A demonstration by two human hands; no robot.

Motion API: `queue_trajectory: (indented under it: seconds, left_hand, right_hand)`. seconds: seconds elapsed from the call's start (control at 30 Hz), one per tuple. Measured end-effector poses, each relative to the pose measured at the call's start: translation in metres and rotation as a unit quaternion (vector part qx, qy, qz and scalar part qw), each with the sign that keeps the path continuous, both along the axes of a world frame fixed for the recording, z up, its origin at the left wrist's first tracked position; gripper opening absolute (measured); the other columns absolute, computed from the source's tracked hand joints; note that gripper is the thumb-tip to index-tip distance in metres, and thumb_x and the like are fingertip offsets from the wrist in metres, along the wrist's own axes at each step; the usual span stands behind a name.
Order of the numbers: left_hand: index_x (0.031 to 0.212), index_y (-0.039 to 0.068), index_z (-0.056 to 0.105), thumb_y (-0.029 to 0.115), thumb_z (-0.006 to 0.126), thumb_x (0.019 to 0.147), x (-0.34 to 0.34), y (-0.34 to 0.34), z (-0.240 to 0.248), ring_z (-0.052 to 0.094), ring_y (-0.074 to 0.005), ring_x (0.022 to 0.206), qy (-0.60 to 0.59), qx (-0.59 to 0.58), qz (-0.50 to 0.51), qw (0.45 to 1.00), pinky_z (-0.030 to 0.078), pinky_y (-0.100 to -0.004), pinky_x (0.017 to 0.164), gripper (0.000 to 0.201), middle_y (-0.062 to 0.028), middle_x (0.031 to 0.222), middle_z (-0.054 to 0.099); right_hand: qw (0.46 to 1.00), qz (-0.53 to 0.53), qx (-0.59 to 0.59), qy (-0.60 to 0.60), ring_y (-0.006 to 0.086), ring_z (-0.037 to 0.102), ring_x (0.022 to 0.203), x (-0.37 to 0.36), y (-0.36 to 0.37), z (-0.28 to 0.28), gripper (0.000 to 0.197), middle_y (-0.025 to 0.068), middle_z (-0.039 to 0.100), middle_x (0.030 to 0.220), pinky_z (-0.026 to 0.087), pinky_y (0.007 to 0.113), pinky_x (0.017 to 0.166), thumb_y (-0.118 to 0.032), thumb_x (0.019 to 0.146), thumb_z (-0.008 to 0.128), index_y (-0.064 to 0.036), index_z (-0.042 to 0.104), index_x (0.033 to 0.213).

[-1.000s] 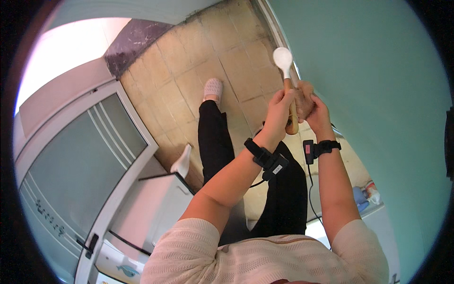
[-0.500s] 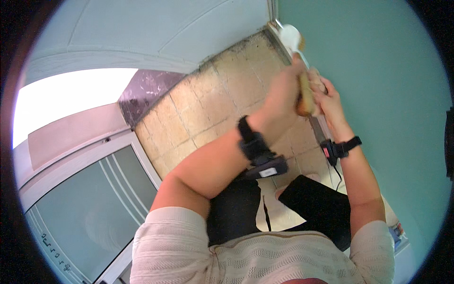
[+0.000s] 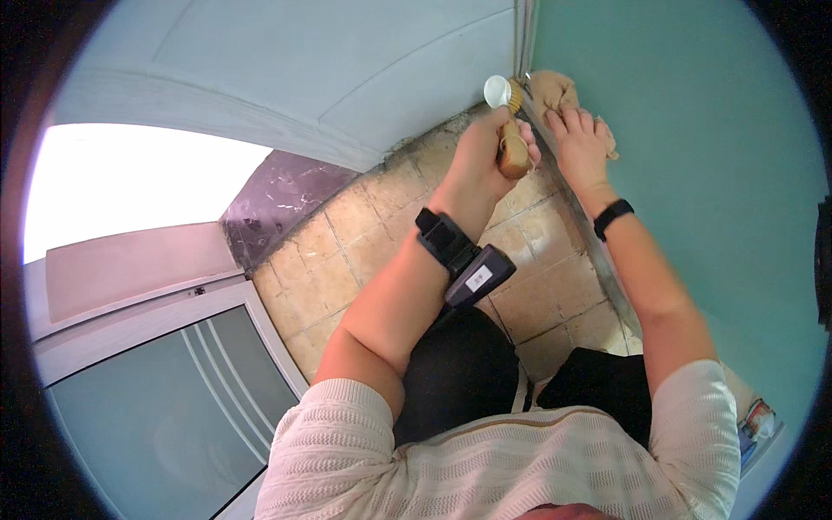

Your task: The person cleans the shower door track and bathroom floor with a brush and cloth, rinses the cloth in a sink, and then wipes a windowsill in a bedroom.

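My left hand (image 3: 487,152) grips a wooden-handled brush (image 3: 511,139) with a white head, its bristles against the metal strip (image 3: 572,204) at the foot of the teal wall. My right hand (image 3: 576,143) lies flat on a tan cloth (image 3: 555,91) pressed into the corner where that strip meets the pale wall. Both wrists wear black bands; the left one carries a small black device (image 3: 472,276).
Beige floor tiles (image 3: 364,243) lie below. A teal wall (image 3: 693,156) rises on the right, a pale blue-grey wall (image 3: 303,78) at the far side. A glass-panelled door (image 3: 156,399) stands at lower left, a dark stone threshold (image 3: 277,204) beside it.
Both hands have gone from mid-air down and forward into the wall corner. The brush now touches the metal strip, and the right hand now rests on a cloth.
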State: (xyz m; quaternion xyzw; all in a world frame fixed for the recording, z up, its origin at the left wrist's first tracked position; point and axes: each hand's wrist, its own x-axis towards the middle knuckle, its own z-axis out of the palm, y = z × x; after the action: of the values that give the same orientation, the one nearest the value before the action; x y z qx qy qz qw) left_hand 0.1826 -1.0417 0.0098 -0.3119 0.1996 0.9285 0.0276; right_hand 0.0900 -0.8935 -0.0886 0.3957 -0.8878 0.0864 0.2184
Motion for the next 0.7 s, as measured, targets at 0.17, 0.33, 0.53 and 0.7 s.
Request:
queue_trajectory:
  seconds: [0.17, 0.33, 0.53, 0.7]
  left_hand:
    - [0.105, 0.002, 0.041, 0.019, 0.044, 0.095, -0.004, -0.013, -0.017, 0.052, -0.0151, 0.064, 0.033, 0.002, 0.0, 0.999, 0.047, -0.0284, 0.053, 0.02, -0.0074, 0.081, 0.051]
    - [0.104, 0.002, 0.041, 0.018, 0.043, 0.094, 0.008, -0.016, -0.026, 0.052, -0.017, 0.063, 0.024, -0.017, -0.025, 0.999, 0.048, -0.0318, 0.053, 0.019, -0.009, 0.081, 0.051]
    - [0.103, 0.002, 0.04, 0.017, 0.043, 0.093, 0.014, -0.047, -0.031, 0.051, -0.0168, 0.064, 0.006, -0.029, 0.032, 0.999, 0.047, -0.0311, 0.052, 0.018, -0.0084, 0.081, 0.05]
    - [0.103, 0.002, 0.039, 0.016, 0.043, 0.094, 0.022, -0.056, -0.028, 0.05, -0.017, 0.064, 0.0, -0.022, 0.051, 0.998, 0.047, -0.0295, 0.052, 0.017, -0.0089, 0.082, 0.049]
  right_hand:
    - [0.973, -0.121, 0.195, 0.01, 0.0257, 0.048, 0.105, 0.011, -0.019, -0.067, 0.032, 0.0064, 0.051, 0.112, 0.041, 0.043, 0.085, -0.013, 0.082, 0.048, -0.0119, 0.055, 0.114]
    - [0.953, -0.172, 0.146, -0.199, 0.0333, 0.051, 0.106, 0.016, 0.016, -0.045, 0.034, 0.0134, 0.05, 0.117, 0.048, 0.044, 0.082, -0.012, 0.082, 0.053, -0.012, 0.054, 0.116]
    - [0.933, -0.013, -0.294, -0.206, 0.0374, 0.052, 0.102, -0.034, -0.062, 0.023, 0.036, 0.0202, 0.052, 0.113, 0.044, 0.043, 0.086, -0.015, 0.08, 0.059, -0.0088, 0.054, 0.116]
    - [0.94, 0.137, -0.308, -0.054, 0.0346, 0.049, 0.109, -0.054, -0.121, 0.065, 0.038, 0.0153, 0.05, 0.117, 0.043, 0.041, 0.089, -0.008, 0.08, 0.059, -0.0106, 0.054, 0.118]
